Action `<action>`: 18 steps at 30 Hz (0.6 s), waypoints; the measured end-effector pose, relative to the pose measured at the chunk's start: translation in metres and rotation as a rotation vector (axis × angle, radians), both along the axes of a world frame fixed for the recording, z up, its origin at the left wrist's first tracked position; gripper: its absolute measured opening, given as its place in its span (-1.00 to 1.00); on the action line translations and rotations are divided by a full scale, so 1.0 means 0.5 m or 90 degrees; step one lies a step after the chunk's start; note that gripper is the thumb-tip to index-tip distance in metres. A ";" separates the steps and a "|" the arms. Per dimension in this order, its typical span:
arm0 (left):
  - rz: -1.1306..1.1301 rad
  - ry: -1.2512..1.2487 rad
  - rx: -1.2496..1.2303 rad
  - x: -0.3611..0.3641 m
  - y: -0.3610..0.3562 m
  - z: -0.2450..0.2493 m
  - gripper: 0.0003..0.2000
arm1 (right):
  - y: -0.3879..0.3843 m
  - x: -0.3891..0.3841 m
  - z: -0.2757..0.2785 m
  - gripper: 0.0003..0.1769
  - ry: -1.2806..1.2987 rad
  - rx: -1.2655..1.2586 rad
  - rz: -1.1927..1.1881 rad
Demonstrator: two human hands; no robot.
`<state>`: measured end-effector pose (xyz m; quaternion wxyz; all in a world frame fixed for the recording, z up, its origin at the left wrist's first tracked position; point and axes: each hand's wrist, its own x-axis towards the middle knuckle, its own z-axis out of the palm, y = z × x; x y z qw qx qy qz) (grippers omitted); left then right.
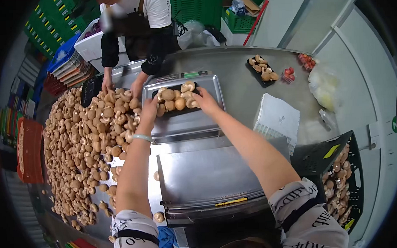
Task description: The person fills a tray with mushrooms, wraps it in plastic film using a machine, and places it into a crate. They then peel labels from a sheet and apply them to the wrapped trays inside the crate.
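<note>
A black tray [181,112] filled with brown shiitake mushrooms [179,103] is over the metal pan of a weighing scale [190,125]. My left hand [149,111] grips the tray's left end, and my right hand [207,102] has hold of its right end, with fingers over the mushrooms at that side. Left of the scale spreads a big heap of loose shiitake mushrooms [83,136], reaching close to my left forearm.
Across the table, a person's hands [137,84] work at the heap beside another black tray [90,89]. A filled mushroom tray [263,71], red fruit packs [288,74] and a paper sheet [279,117] lie to the right. A black crate [355,179] of mushrooms stands at lower right.
</note>
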<state>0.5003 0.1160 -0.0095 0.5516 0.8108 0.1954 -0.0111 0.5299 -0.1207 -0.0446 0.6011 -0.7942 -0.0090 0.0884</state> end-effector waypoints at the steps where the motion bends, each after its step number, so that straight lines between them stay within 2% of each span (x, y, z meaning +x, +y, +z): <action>1: -0.005 0.013 -0.001 -0.005 -0.006 0.002 -0.43 | 0.010 -0.006 -0.003 -0.27 0.006 0.010 -0.059; 3: 0.007 -0.025 -0.047 -0.027 -0.018 0.004 -0.44 | -0.008 -0.024 0.003 -0.27 0.001 -0.010 -0.056; 7: -0.031 -0.066 -0.130 -0.134 -0.062 0.043 -0.43 | -0.088 -0.146 0.106 -0.30 -0.022 -0.031 -0.040; 9: -0.059 -0.003 -0.125 -0.224 -0.098 0.100 -0.38 | -0.136 -0.240 0.170 -0.34 -0.017 -0.007 -0.039; 10: -0.075 -0.020 -0.124 -0.270 -0.117 0.113 -0.37 | -0.162 -0.295 0.199 -0.36 -0.006 0.014 -0.044; 12: -0.104 0.066 -0.168 -0.361 -0.157 0.147 -0.35 | -0.216 -0.394 0.220 -0.41 0.002 0.058 -0.019; 13: -0.109 0.022 -0.211 -0.405 -0.173 0.123 -0.36 | -0.239 -0.446 0.227 -0.42 0.006 0.026 -0.028; 14: -0.095 0.064 -0.249 -0.447 -0.193 0.124 -0.39 | -0.259 -0.498 0.230 -0.44 0.012 -0.004 -0.036; 17: -0.177 0.035 -0.228 -0.547 -0.221 0.069 -0.42 | -0.301 -0.624 0.234 -0.44 0.052 -0.094 -0.061; 18: -0.193 0.033 -0.227 -0.572 -0.228 0.056 -0.43 | -0.311 -0.652 0.220 -0.44 0.049 -0.071 -0.072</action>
